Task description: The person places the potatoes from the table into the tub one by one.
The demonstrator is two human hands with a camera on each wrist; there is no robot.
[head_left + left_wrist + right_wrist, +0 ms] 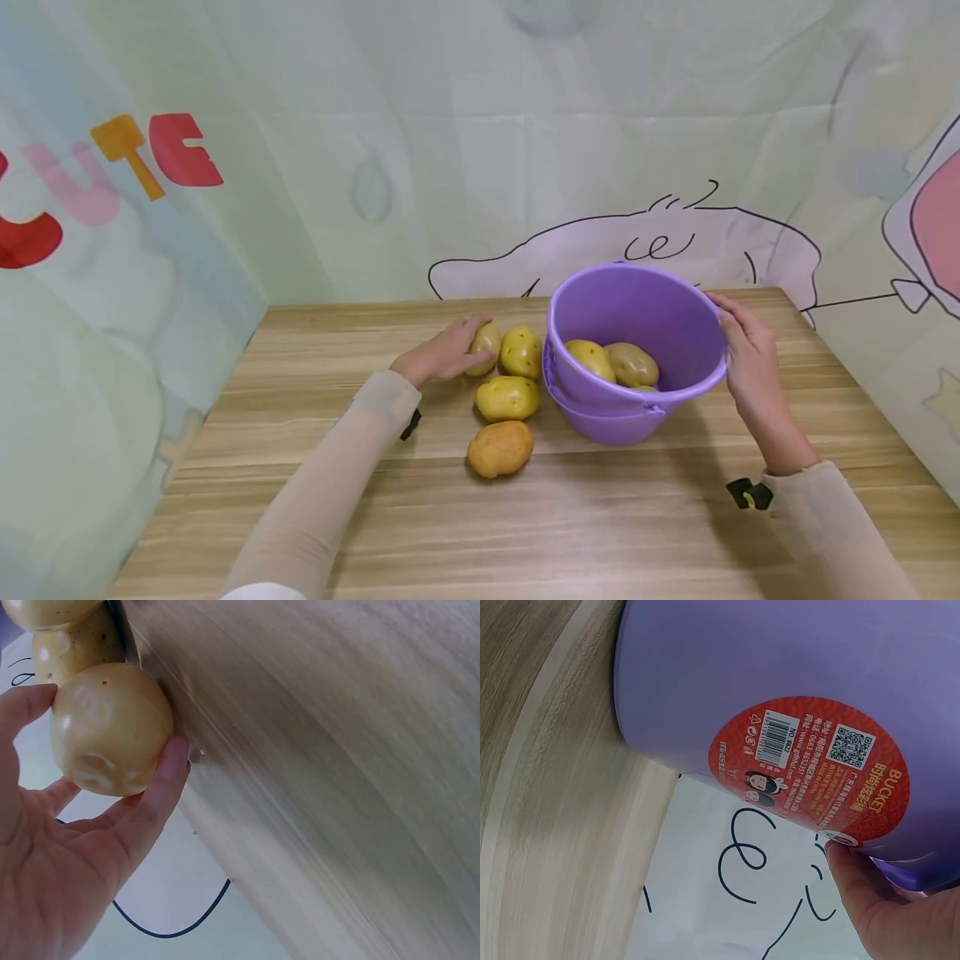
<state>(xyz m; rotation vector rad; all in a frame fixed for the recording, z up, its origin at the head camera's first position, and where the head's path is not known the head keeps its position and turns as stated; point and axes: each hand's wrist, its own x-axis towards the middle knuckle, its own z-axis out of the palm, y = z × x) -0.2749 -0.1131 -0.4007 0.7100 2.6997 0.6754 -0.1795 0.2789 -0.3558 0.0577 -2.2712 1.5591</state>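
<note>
My left hand (pixel 448 348) has its thumb and fingers around a pale potato (pixel 112 727) at the back of the table. Right beside it lies a yellow potato (pixel 521 352). Another yellow potato (pixel 507 398) and a browner, orange-tinted potato (pixel 500 448) lie nearer the front. At the right, my right hand (pixel 750 354) grips the rim of a purple bucket (pixel 637 283), which tilts slightly toward me. Inside the bucket are a yellow potato (pixel 589 358) and a tan potato (pixel 632 364), with part of another below them. The right wrist view shows a red oval label (pixel 810 772) on its side.
A wood-grain table (pixel 420 517) carries everything. Behind it hangs a printed cloth backdrop (pixel 315 200) reaching the table's back edge. The bucket's purple handle (pixel 550 379) hangs down on its left side, close to the potatoes.
</note>
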